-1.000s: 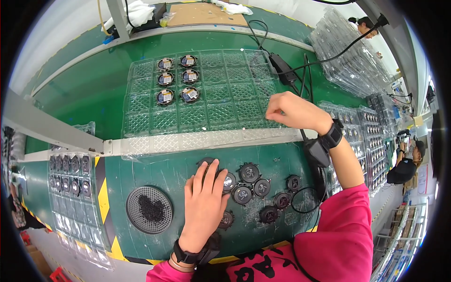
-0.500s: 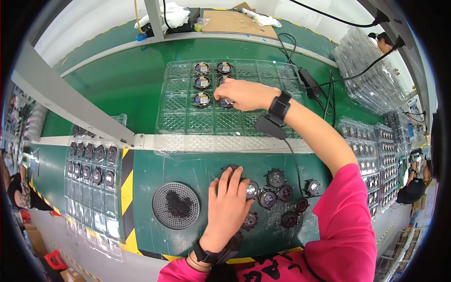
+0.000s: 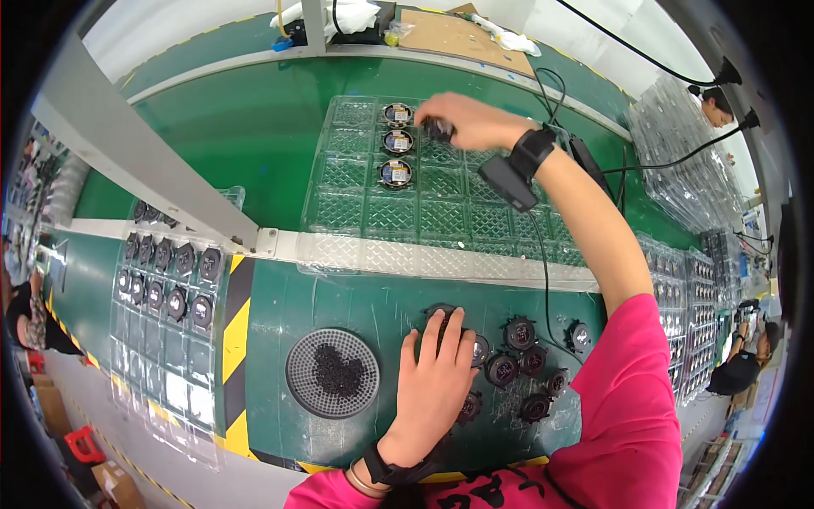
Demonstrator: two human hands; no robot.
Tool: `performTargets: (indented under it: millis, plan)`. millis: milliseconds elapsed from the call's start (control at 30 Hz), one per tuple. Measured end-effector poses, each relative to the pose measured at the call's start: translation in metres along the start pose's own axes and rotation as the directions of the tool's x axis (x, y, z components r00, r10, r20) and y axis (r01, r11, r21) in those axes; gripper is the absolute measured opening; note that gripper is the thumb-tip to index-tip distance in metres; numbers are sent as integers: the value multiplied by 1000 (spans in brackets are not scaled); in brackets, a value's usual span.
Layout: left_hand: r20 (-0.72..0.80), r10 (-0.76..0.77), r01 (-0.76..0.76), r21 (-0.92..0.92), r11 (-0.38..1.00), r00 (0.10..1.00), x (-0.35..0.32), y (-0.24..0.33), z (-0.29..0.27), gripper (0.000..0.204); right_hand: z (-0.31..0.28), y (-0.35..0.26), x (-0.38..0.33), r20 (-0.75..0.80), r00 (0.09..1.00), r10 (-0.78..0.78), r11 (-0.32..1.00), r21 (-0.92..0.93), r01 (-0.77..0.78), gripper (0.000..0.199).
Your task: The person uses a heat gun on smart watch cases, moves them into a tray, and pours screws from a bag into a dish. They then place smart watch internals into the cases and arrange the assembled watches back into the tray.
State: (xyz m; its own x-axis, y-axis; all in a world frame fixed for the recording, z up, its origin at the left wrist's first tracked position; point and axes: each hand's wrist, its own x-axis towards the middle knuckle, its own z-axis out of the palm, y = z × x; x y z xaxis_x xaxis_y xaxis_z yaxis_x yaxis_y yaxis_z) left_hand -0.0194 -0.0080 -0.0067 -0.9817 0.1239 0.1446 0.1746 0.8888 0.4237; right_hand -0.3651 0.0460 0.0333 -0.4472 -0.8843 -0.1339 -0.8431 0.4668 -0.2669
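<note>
My right hand (image 3: 462,119) is closed around a dark round watch case (image 3: 438,129), over the far part of a clear plastic tray (image 3: 443,216). Any further cases in its grip are hidden. To its left, three round watch cases with pale labels on their insides, such as this one (image 3: 396,173), sit in one tray column. My left hand (image 3: 431,373) lies on the green table with fingers spread, its fingertips on another dark watch case (image 3: 441,310), partly covered. Several dark round watch cases (image 3: 502,370) lie loose to the right of it.
A round grey dish (image 3: 298,373) with small black pieces stands left of my left hand. Farther left, a clear tray (image 3: 161,339) holds more watch cases. A metal post (image 3: 161,140), cables (image 3: 549,288) and stacked trays (image 3: 678,161) surround the workspace. Other people are at the sides.
My right hand has moved toward the far side of the tray and now lifts a watch case. The second tray column no longer shows its cases. My left hand stays near the same case.
</note>
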Motion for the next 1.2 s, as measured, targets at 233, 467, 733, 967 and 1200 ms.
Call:
performTargets:
  millis: [233, 467, 733, 967, 1200]
  plan:
    - [18, -9, 9, -3, 1000, 1000, -2, 0, -2, 53, 15, 32, 23, -112, 990, -80, 985, -163, 62, 61]
    - [18, -10, 10, 10, 1000, 1000, -1, 1, -1, 52, 6, 35, 23, -29, 999, -31, 990, -140, 27, 59]
    - [18, -11, 11, 7, 1000, 1000, -1, 0, -1, 51, -1, 30, 18, -135, 989, -55, 996, -83, 44, 53]
    - [23, -16, 16, 11, 1000, 1000, -1, 1, -2, 51, 7, 19, 57, -223, 959, -175, 984, -22, 175, 49]
    - [35, -15, 15, 1, 1000, 999, 1, -1, -2, 51, 7, -19, 87, -57, 907, 417, 909, 29, -416, 52]
